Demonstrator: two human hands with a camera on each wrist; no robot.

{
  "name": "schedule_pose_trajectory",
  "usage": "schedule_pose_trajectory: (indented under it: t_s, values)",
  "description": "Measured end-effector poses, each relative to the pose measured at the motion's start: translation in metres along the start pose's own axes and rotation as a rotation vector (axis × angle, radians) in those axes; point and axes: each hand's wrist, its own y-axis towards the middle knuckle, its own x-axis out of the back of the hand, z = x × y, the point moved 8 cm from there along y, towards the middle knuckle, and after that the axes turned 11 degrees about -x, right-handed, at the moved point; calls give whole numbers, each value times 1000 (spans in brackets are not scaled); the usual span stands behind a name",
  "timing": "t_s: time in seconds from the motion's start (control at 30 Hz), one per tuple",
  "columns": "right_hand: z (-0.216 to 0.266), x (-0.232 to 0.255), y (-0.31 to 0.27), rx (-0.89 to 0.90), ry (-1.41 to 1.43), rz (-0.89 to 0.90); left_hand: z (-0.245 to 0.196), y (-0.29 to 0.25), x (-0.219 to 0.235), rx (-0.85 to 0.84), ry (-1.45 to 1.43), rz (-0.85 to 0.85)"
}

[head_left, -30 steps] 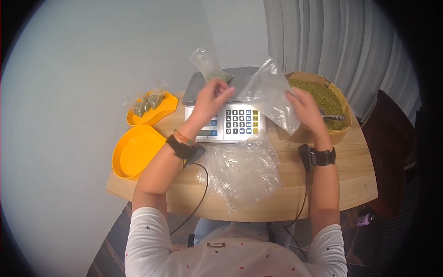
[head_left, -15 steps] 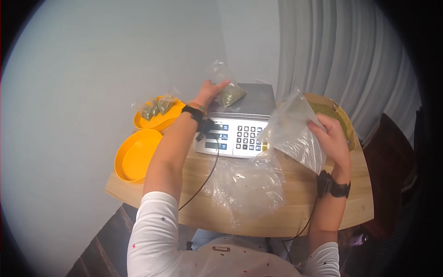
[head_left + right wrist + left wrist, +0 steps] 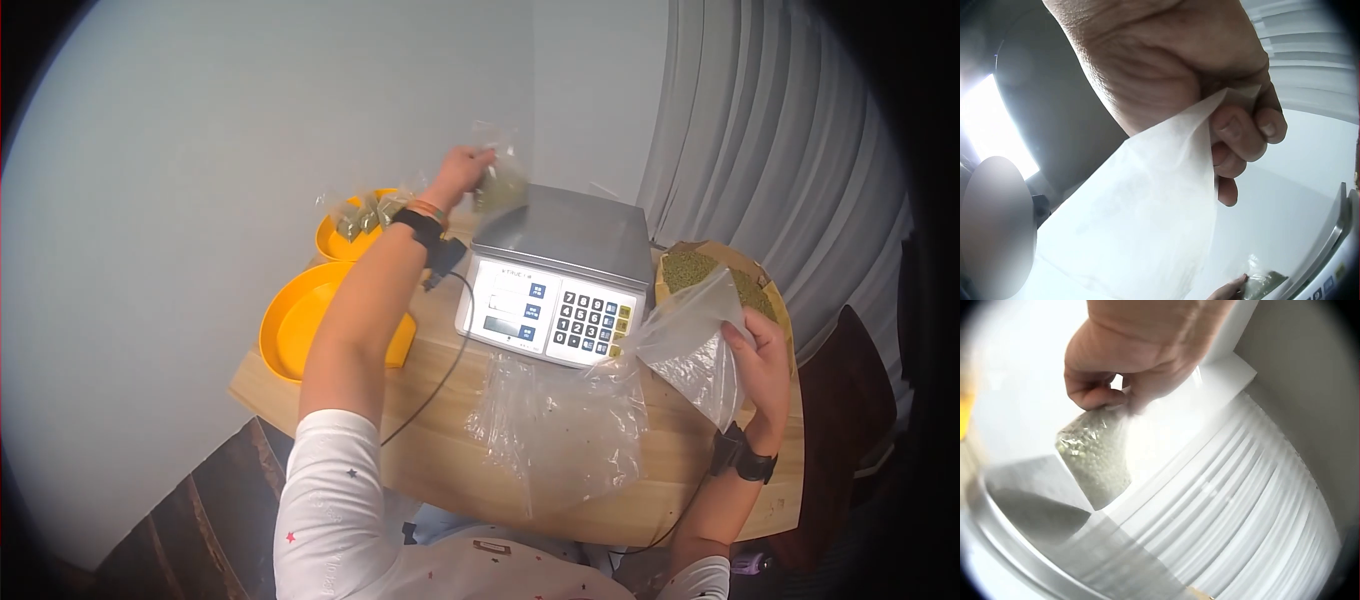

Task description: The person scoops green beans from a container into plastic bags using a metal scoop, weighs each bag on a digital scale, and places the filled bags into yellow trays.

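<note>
In the head view my left hand (image 3: 462, 172) pinches the top of a clear bag of green granules (image 3: 500, 188), held up over the left back edge of the scale's grey plate (image 3: 570, 235). The left wrist view shows thumb and fingers (image 3: 1129, 369) closed on the gathered bag neck, the filled bag (image 3: 1099, 456) hanging below, above the plate. On the right, my right hand (image 3: 762, 365) grips an empty-looking clear bag (image 3: 695, 350) by its edge, in front of the granule container. Curled fingers hold that bag (image 3: 1147, 200) in the right wrist view.
Small filled bags (image 3: 368, 212) lie in the rear yellow scoop tray (image 3: 328, 240); another yellow tray (image 3: 285, 335) is nearer. Flat clear bags (image 3: 570, 430) lie before the scale. A container of green granules (image 3: 690, 265) stands at the right. A cable hangs from the left wrist.
My left hand has taken hold of the filled bag and lifted it off the plate, toward the left. The right hand still grips its bag, now lower and farther right in view.
</note>
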Motion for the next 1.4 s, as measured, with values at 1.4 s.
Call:
schedule_pose_trajectory:
  t_s: [1.4]
  values:
    - [-22, -18, 16, -124, -42, 59, 206, -20, 169, 439, 261, -377]
